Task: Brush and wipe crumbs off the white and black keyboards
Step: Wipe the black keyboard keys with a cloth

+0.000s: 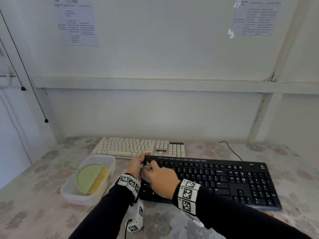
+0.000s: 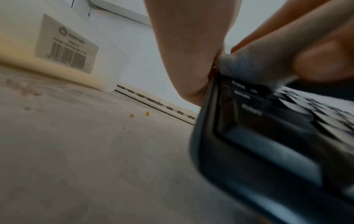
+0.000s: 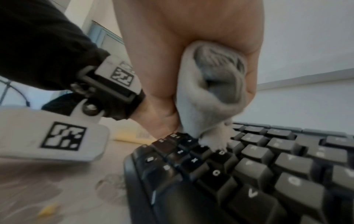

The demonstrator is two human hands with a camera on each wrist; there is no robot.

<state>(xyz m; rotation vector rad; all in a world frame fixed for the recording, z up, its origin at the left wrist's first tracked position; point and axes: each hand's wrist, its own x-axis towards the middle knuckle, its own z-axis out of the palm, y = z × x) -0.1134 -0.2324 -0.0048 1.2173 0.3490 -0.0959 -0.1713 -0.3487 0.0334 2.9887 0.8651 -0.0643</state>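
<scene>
Two hands meet at the top left corner of the black keyboard (image 1: pixel 212 180). The right hand (image 1: pixel 159 180) is clenched round a bunched grey cloth (image 3: pixel 212 94), whose frayed end touches the keys at that corner. The left hand (image 1: pixel 138 163) grips the keyboard's left end, fingers curled over the rear edge, and the left wrist view suggests that end is tipped up a little off the flowered tabletop (image 1: pixel 34 213).

From the cloth, the keyboard's long axis runs away to the right, so nearly all its keys lie rightward of the wiping hand; I judge the next strokes must travel that way, with the right hand the nearer one.

The white keyboard (image 1: pixel 138 147) lies just behind, roughly parallel. Left of the hands, a green brush (image 1: pixel 91 178) with yellow bristles rests in a clear plastic tub (image 1: pixel 72 195). A few orange crumbs (image 2: pixel 139 114) dot the tabletop between tub and keyboard.
</scene>
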